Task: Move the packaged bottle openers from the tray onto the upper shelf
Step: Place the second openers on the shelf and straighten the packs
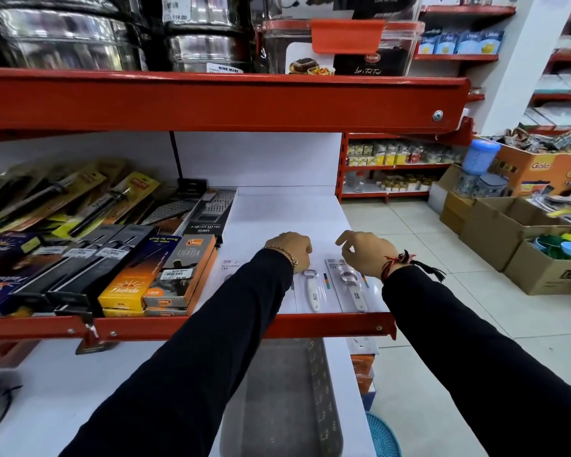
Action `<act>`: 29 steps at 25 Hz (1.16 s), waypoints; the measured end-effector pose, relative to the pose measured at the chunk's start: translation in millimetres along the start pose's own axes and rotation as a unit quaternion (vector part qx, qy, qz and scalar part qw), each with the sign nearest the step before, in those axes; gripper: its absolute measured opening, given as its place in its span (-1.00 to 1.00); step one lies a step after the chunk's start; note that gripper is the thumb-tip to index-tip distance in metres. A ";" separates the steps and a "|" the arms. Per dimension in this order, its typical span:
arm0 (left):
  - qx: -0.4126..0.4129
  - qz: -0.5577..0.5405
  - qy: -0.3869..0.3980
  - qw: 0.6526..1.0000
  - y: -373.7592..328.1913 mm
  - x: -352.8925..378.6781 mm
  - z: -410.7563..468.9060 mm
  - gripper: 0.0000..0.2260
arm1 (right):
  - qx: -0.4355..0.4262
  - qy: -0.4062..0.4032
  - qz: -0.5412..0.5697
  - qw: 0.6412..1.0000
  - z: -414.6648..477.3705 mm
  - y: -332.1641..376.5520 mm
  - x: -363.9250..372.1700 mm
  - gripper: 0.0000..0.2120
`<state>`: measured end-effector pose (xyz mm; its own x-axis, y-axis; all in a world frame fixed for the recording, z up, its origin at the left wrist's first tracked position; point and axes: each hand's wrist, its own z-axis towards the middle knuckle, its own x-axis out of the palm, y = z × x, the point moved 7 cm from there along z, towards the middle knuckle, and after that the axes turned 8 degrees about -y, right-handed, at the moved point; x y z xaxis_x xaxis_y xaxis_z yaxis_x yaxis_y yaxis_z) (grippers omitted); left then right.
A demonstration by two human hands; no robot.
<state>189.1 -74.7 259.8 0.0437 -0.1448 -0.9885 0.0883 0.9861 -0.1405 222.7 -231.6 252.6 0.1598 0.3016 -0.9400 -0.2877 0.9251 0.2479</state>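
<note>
Packaged white bottle openers lie flat on the white upper shelf [277,212] near its front right corner: one pack [312,290] in the middle, another [355,288] to its right, and a third pack [231,268] partly hidden under my left sleeve. My left hand [290,249] rests curled over the top of the packs; whether it grips one is hidden. My right hand [366,252] hovers over the right pack's top edge, fingers bent and apart. The grey tray [323,390] sits on the lower shelf below, its visible part holding nothing.
Boxed lighters [175,275] and graters [211,209] fill the shelf to the left. A red shelf lip [211,100] hangs overhead with steel containers. Cardboard boxes [508,232] stand on the tiled floor to the right. A blue basket [383,437] sits low beside the tray.
</note>
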 end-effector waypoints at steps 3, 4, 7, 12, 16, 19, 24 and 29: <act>0.002 0.008 -0.017 1.000 10.7 -13.5 -14.8 -0.62 | -0.022 -0.006 0.009 1.000 -8.6 13.4 -10.8 -0.67; 0.001 0.021 -0.020 1.000 16.6 -18.2 -19.7 -0.62 | -0.033 -0.007 0.013 0.999 -11.5 20.2 -14.3 -0.68; -0.022 0.092 0.009 0.995 42.3 -28.1 -35.0 -0.59 | -0.072 0.002 0.025 0.997 -19.1 44.8 -19.2 -0.69; -0.077 0.201 0.139 0.967 91.2 -30.1 -67.4 -0.41 | -0.137 0.089 0.006 0.987 -32.0 92.6 3.2 -0.57; -0.081 0.264 0.188 0.943 109.0 -23.1 -80.6 -0.26 | -0.157 0.170 -0.022 0.973 -40.2 112.7 32.1 -0.37; -0.081 0.219 0.208 0.950 110.5 -19.9 -84.3 -0.22 | -0.162 0.190 -0.028 0.968 -40.8 116.7 39.1 -0.30; -0.065 0.190 0.194 0.960 110.9 -22.7 -85.0 -0.29 | -0.160 0.187 -0.018 0.969 -40.6 121.9 39.4 -0.29; -0.054 0.167 0.189 0.966 113.3 -21.8 -87.3 -0.32 | -0.159 0.186 -0.012 0.970 -43.3 126.6 41.0 -0.31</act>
<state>111.2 47.3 260.6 -0.3173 0.2025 -0.9264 0.0269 0.9785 0.2046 151.9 -112.2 235.3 -0.1636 0.1223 -0.9789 -0.5744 0.7949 0.1953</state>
